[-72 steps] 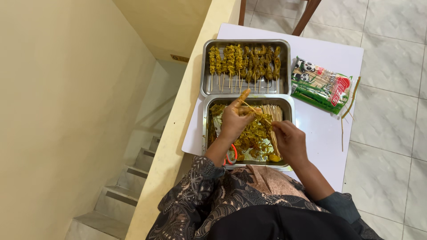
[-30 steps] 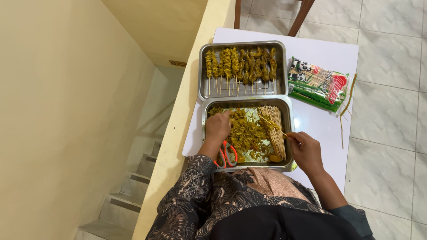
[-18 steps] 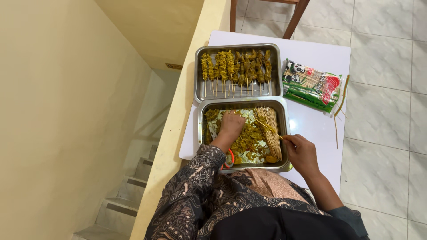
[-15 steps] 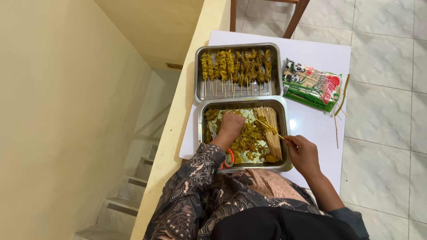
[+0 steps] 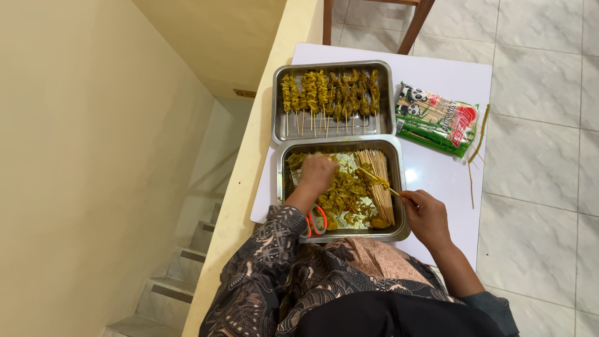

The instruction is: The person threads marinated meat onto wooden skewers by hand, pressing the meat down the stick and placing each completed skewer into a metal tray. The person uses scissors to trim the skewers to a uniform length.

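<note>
My left hand [image 5: 317,175] reaches into the near metal tray [image 5: 399,187] and rests on the yellow marinated meat pieces [image 5: 346,193], fingers curled over them. My right hand [image 5: 426,212] sits at the tray's right rim, pinching a thin wooden skewer [image 5: 376,180] that points up-left over the meat. A bundle of bare skewers [image 5: 379,181] lies along the tray's right side. The far metal tray [image 5: 281,128] holds a row of several filled skewers [image 5: 331,93].
Red-handled scissors [image 5: 317,221] lie at the near tray's front edge. A green packet of skewers [image 5: 437,118] and loose sticks [image 5: 477,140] lie on the white table [image 5: 449,75]. A low yellow wall and a stairwell drop off on the left; tiled floor on the right.
My left hand has gone from the raised skewer down into the meat at the tray's left. My right hand has drawn back to the tray's right rim, still holding the skewer.
</note>
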